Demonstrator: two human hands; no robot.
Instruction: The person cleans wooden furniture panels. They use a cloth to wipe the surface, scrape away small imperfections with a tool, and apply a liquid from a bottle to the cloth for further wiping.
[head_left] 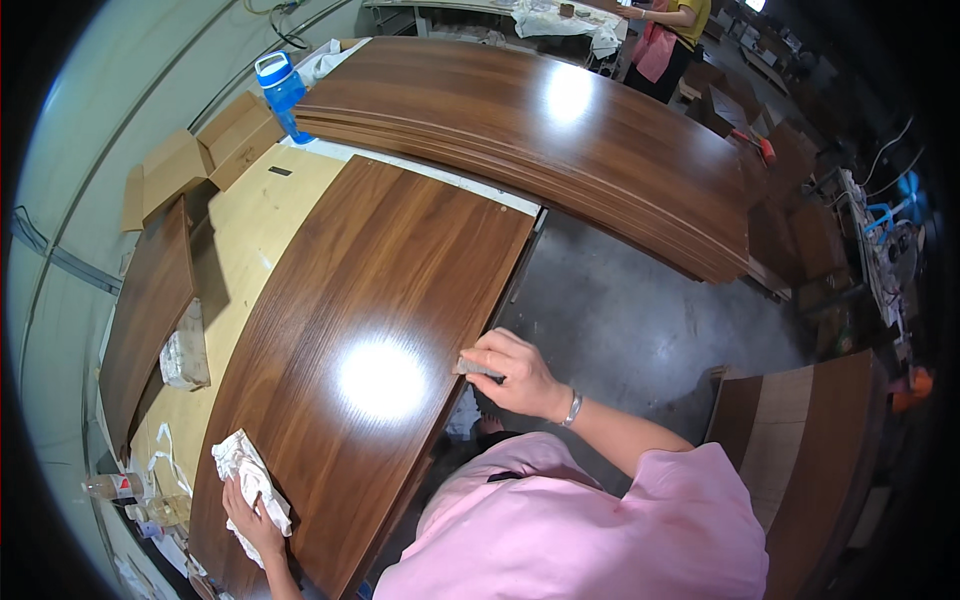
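Note:
A long brown wood-grain panel (350,250) lies flat on the workbench in front of me, with a bright lamp reflection on its glossy face. My right hand (522,376) pinches a small grey block (470,367) against the panel's right edge. What the block is made of is too small to tell. Down at the panel's left side, my left hand (258,525) grips a crumpled white cloth (243,463) and presses it on the surface.
Beyond the panel lies a stack of similar panels (500,110) with a blue bottle (281,92) at its left end. A cardboard box (168,172), a leaning panel (150,310) and plastic bottles (115,487) line the left. A co-worker (665,45) stands at the back.

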